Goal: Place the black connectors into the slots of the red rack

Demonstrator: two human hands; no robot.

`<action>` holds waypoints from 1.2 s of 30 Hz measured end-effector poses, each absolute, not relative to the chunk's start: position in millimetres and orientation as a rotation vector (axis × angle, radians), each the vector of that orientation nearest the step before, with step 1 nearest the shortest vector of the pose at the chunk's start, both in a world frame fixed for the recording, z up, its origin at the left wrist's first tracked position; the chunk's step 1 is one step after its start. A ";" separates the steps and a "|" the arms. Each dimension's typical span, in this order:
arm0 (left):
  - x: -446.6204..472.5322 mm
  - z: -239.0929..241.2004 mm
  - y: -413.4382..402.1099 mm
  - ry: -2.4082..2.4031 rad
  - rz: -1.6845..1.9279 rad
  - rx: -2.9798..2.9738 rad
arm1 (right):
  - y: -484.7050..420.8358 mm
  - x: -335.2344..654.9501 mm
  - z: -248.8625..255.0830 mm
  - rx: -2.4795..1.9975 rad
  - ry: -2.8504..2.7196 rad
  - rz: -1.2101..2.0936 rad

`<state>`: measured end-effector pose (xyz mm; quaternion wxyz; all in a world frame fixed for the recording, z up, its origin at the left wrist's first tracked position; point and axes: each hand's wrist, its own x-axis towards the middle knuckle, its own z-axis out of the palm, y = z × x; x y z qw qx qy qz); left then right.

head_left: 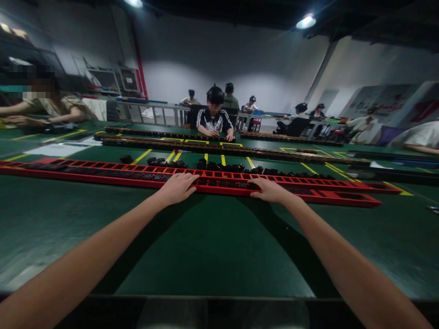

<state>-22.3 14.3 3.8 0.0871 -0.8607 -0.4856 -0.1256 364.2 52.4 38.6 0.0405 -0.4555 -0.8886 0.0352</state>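
A long red slotted tray lies across the green table in front of me, with small black pieces in many of its compartments. My left hand rests over its middle, fingers across the top and thumb at the near wall, closed on the tray. Further right, my right hand grips the same tray, thumb low on the front side and fingers over the slots. What lies under the fingertips is hidden. Directly behind runs a second red slotted tray, close to the first.
Loose black pieces lie in a row behind the trays. Long dark strips stretch across the table, which has yellow tape lines. A person works opposite; another person sits at the left.
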 end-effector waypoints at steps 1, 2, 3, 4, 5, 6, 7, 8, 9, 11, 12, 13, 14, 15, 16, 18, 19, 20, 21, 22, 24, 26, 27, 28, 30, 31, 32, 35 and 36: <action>-22.7 3.9 14.7 -1.445 -0.363 -2.561 | 51.1 364.3 38.3 -1.394 -2.713 0.089; -22.7 4.1 14.8 -1.446 -0.357 -2.554 | 49.9 364.2 37.6 -1.386 -2.704 0.060; -22.5 4.6 14.8 -1.446 -0.353 -2.543 | 48.8 363.7 36.5 -1.370 -2.698 0.022; -22.2 5.4 14.6 -1.445 -0.348 -2.529 | 48.0 362.9 35.3 -1.344 -2.694 -0.018; -22.3 6.4 14.3 -1.446 -0.343 -2.511 | 47.3 361.6 34.1 -1.316 -2.689 -0.057; -22.7 7.6 13.9 -1.449 -0.337 -2.494 | 46.7 359.9 33.1 -1.289 -2.682 -0.092; -23.7 8.8 13.5 -1.452 -0.328 -2.482 | 46.2 357.8 32.3 -1.266 -2.676 -0.122; -25.2 10.1 13.0 -1.456 -0.314 -2.473 | 45.5 355.5 31.7 -1.250 -2.672 -0.143; -27.2 11.2 12.6 -1.462 -0.301 -2.466 | 44.8 353.1 31.3 -1.243 -2.672 -0.152; -32.1 12.6 12.2 -1.477 -0.274 -2.476 | 43.2 348.8 30.5 -1.253 -2.672 -0.136; -34.5 12.9 12.1 -1.483 -0.269 -2.492 | 42.5 347.0 30.0 -1.263 -2.671 -0.115; -36.3 12.8 12.2 -1.486 -0.275 -2.513 | 41.8 345.6 29.4 -1.276 -2.668 -0.090; -37.4 12.5 12.2 -1.482 -0.295 -2.536 | 41.3 344.7 28.7 -1.287 -2.659 -0.069; -37.4 12.1 12.2 -1.465 -0.325 -2.565 | 41.0 344.3 27.8 -1.292 -2.648 -0.055; -36.3 11.5 12.0 -1.434 -0.358 -2.598 | 40.9 344.2 26.7 -1.294 -2.635 -0.048; -30.8 9.8 10.8 -1.356 -0.419 -2.668 | 41.2 344.9 24.2 -1.294 -2.612 -0.042; -26.9 8.8 9.9 -1.326 -0.440 -2.697 | 41.5 345.5 22.8 -1.290 -2.603 -0.039; -22.7 7.7 8.9 -1.311 -0.453 -2.716 | 42.0 346.2 21.4 -1.286 -2.598 -0.035; -18.6 6.5 7.8 -1.312 -0.460 -2.722 | 42.5 346.8 20.2 -1.284 -2.593 -0.030; -15.0 5.3 6.7 -1.323 -0.462 -2.715 | 43.0 347.3 19.1 -1.284 -2.588 -0.026; -9.8 3.2 4.9 -1.339 -0.453 -2.695 | 43.6 347.9 17.7 -1.280 -2.581 -0.021; -7.7 1.9 4.0 -1.324 -0.442 -2.689 | 43.8 347.7 17.1 -1.273 -2.583 -0.024; -7.5 1.5 3.9 -1.307 -0.437 -2.693 | 43.8 347.5 17.1 -1.268 -2.586 -0.028; -7.7 1.1 4.1 -1.290 -0.433 -2.700 | 43.8 347.2 17.1 -1.265 -2.589 -0.030; -8.5 0.5 4.8 -1.268 -0.429 -2.711 | 43.7 346.7 17.1 -1.267 -2.591 -0.029; -8.9 0.0 5.3 -1.262 -0.429 -2.713 | 43.7 346.5 17.2 -1.270 -2.590 -0.026; -9.2 -0.5 5.7 -1.260 -0.431 -2.711 | 43.6 346.3 17.3 -1.270 -2.591 -0.022; -9.7 -2.1 6.5 -1.249 -0.442 -2.701 | 42.9 345.7 18.2 -1.277 -2.592 -0.014; -9.7 -2.5 6.5 -1.246 -0.441 -2.699 | 42.5 345.4 18.8 -1.280 -2.593 -0.011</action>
